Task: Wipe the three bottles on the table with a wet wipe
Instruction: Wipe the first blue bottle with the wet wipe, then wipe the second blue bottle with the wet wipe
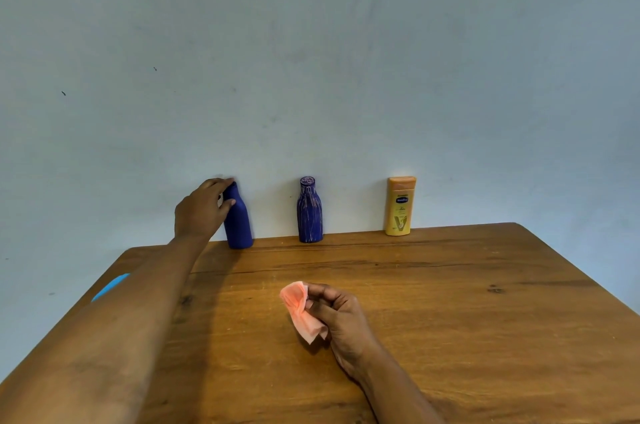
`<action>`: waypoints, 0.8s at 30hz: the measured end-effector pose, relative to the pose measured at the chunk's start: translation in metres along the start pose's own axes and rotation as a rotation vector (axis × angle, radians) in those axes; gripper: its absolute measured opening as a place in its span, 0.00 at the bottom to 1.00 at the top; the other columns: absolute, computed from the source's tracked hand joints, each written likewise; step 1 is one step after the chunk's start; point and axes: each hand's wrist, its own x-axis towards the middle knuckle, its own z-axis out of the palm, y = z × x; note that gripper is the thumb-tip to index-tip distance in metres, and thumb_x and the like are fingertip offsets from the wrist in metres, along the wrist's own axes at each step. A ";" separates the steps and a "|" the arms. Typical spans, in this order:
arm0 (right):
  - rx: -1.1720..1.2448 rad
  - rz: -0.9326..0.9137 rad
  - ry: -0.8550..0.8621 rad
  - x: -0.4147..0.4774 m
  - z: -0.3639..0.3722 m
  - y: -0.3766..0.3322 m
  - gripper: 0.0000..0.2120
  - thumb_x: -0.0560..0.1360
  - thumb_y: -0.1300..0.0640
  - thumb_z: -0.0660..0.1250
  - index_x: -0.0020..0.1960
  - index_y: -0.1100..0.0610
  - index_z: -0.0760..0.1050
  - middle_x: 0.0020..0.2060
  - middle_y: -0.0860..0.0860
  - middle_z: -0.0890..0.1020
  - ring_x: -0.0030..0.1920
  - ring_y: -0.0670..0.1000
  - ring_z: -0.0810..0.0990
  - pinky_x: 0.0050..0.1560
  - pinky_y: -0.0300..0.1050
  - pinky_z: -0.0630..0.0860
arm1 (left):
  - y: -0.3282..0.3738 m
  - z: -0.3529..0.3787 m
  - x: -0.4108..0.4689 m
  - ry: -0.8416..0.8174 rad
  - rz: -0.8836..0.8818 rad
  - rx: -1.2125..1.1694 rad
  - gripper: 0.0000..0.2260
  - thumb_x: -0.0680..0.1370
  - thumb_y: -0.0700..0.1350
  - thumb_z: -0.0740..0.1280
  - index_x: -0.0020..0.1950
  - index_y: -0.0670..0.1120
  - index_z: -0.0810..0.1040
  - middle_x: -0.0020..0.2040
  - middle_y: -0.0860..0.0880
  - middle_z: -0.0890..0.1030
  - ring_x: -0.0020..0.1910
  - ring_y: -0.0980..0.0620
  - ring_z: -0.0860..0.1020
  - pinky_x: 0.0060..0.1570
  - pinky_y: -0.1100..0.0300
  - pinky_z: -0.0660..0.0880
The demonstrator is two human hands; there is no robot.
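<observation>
Your L arm [114, 337] runs far-left, L hand [201, 209] curled round the upright blue bottle [239, 226]; R hand [337, 314] pinches wipe [300, 311] near centre, w/ bottle far & left of it.

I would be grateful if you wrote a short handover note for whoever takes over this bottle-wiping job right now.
Left hand: grips the neck of the plain blue bottle, which leans slightly at the far edge of the table.
Right hand: pinches the pink wet wipe over the middle of the table, touching no bottle.
The streaked blue bottle and yellow lotion bottle stand upright along the far edge, untouched.
Done: wipe in hand, first bottle gripped. No wiping is visible.
Left: wipe all three bottles, as far as this view shows.
</observation>
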 end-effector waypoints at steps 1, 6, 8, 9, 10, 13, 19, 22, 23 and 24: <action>0.004 -0.001 0.000 0.000 0.000 0.000 0.14 0.76 0.67 0.62 0.52 0.53 0.81 0.52 0.50 0.83 0.57 0.52 0.79 0.57 0.50 0.76 | 0.000 0.000 0.000 0.005 0.005 -0.001 0.19 0.76 0.45 0.69 0.67 0.48 0.74 0.63 0.49 0.78 0.53 0.47 0.80 0.45 0.53 0.78; 0.025 -0.004 0.003 0.001 0.000 0.001 0.13 0.76 0.67 0.63 0.51 0.53 0.82 0.52 0.50 0.83 0.57 0.52 0.79 0.58 0.52 0.76 | 0.001 -0.002 -0.002 0.027 0.003 -0.002 0.20 0.74 0.47 0.71 0.66 0.48 0.74 0.62 0.49 0.78 0.51 0.48 0.81 0.41 0.55 0.77; 0.034 -0.001 0.003 0.000 0.000 0.000 0.13 0.76 0.67 0.62 0.52 0.53 0.81 0.52 0.50 0.83 0.57 0.53 0.78 0.58 0.52 0.76 | 0.002 -0.005 -0.003 0.021 0.000 0.000 0.21 0.74 0.48 0.72 0.66 0.48 0.74 0.62 0.49 0.78 0.52 0.47 0.81 0.41 0.55 0.77; 0.038 -0.004 0.002 -0.001 0.000 0.000 0.13 0.76 0.67 0.62 0.52 0.53 0.81 0.52 0.50 0.83 0.57 0.53 0.78 0.57 0.51 0.76 | 0.002 -0.007 -0.004 0.018 -0.002 0.000 0.22 0.74 0.48 0.72 0.66 0.48 0.73 0.63 0.48 0.78 0.52 0.46 0.80 0.42 0.54 0.77; 0.040 -0.008 0.004 -0.001 0.000 -0.001 0.13 0.76 0.67 0.62 0.52 0.53 0.81 0.52 0.50 0.83 0.57 0.53 0.78 0.57 0.51 0.76 | 0.004 -0.010 -0.004 0.018 -0.008 -0.002 0.22 0.74 0.49 0.72 0.67 0.48 0.73 0.63 0.48 0.77 0.53 0.46 0.80 0.42 0.53 0.78; 0.028 -0.024 0.044 -0.002 0.002 -0.001 0.13 0.76 0.67 0.63 0.53 0.53 0.80 0.54 0.51 0.82 0.57 0.52 0.78 0.57 0.51 0.76 | 0.019 -0.021 -0.006 0.090 -0.020 -0.040 0.22 0.75 0.49 0.71 0.68 0.47 0.73 0.66 0.48 0.75 0.58 0.45 0.78 0.45 0.51 0.78; -0.803 -0.378 0.255 -0.014 -0.011 -0.004 0.16 0.77 0.62 0.63 0.60 0.44 0.73 0.56 0.42 0.79 0.51 0.39 0.77 0.53 0.34 0.76 | 0.098 -0.019 -0.005 0.145 0.139 -0.202 0.16 0.77 0.51 0.67 0.62 0.47 0.78 0.58 0.49 0.80 0.53 0.49 0.79 0.43 0.58 0.75; -1.140 -0.580 0.276 -0.016 -0.036 -0.012 0.19 0.78 0.61 0.62 0.66 0.48 0.70 0.58 0.44 0.78 0.50 0.37 0.76 0.52 0.31 0.74 | 0.136 -0.001 0.006 -0.033 -0.085 -0.258 0.22 0.76 0.58 0.67 0.64 0.46 0.76 0.58 0.49 0.80 0.55 0.50 0.79 0.45 0.58 0.74; -1.156 -0.588 0.305 -0.015 -0.043 -0.012 0.19 0.78 0.61 0.62 0.67 0.48 0.70 0.59 0.44 0.78 0.50 0.37 0.76 0.51 0.29 0.74 | 0.145 0.005 0.009 -0.096 -0.164 -0.253 0.25 0.75 0.60 0.66 0.65 0.46 0.74 0.60 0.49 0.80 0.57 0.49 0.78 0.46 0.57 0.73; -1.153 -0.588 0.339 -0.014 -0.047 -0.011 0.19 0.78 0.61 0.62 0.67 0.48 0.69 0.59 0.44 0.78 0.49 0.37 0.76 0.50 0.28 0.73 | 0.152 0.010 0.012 -0.141 -0.219 -0.240 0.27 0.74 0.61 0.66 0.66 0.46 0.74 0.60 0.48 0.79 0.58 0.48 0.78 0.46 0.57 0.72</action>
